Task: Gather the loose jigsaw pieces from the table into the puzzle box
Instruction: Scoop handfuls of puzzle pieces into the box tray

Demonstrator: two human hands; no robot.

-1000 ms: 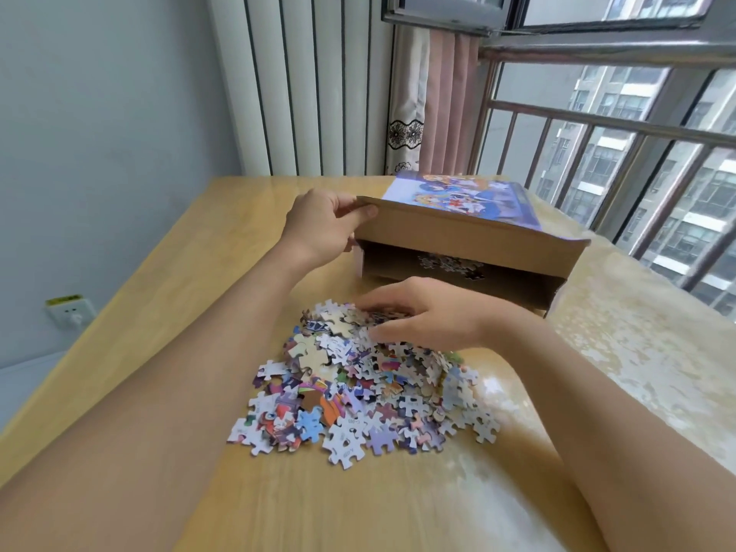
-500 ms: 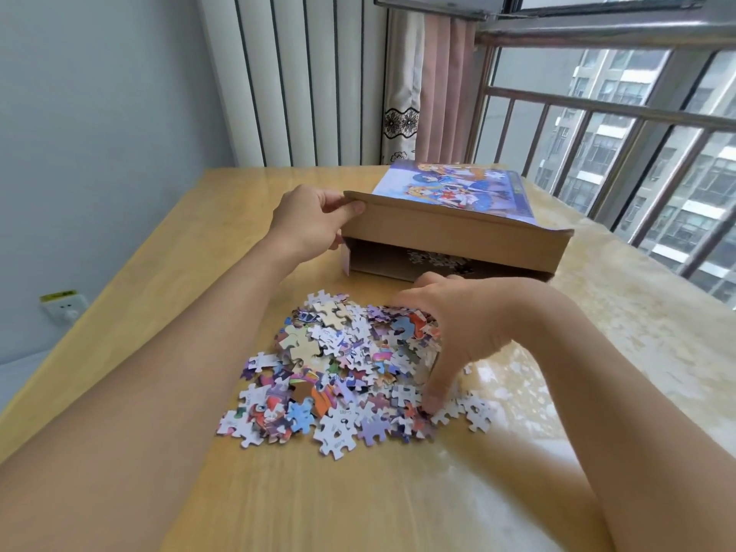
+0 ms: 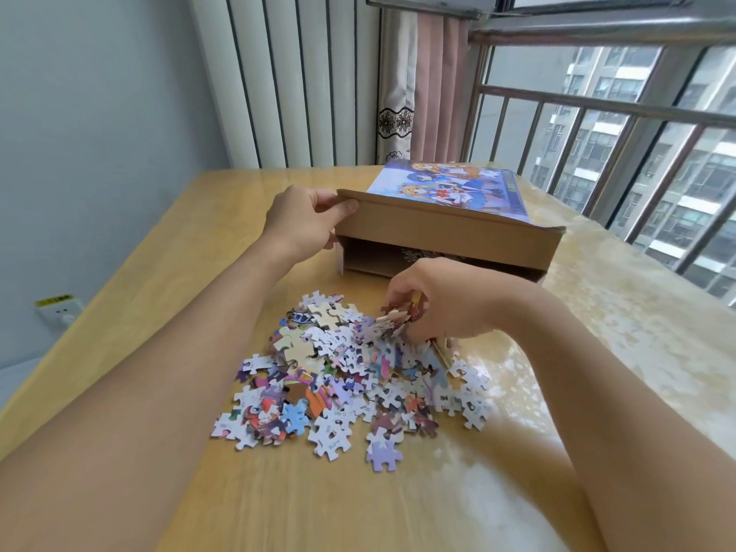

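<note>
On glossy wood (image 3: pixel 167 296), right hand (image 3: pixel 450 308) pinches knobbly cardboard pieces (image 3: pixel 392 320).

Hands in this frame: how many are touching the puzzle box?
1. The left hand holds the puzzle box flap at its left corner; the right hand grips jigsaw pieces above the pile, apart from it.

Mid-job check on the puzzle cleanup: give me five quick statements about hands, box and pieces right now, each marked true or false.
1. The left hand grips the corner of the puzzle box. True.
2. The right hand is empty. False: it pinches a clump of jigsaw pieces.
3. The box opening faces the pile of loose pieces. True.
4. All the pieces are already boxed. False: many still lie on the table.
5. The box lies picture side down. False: the picture faces up.
</note>
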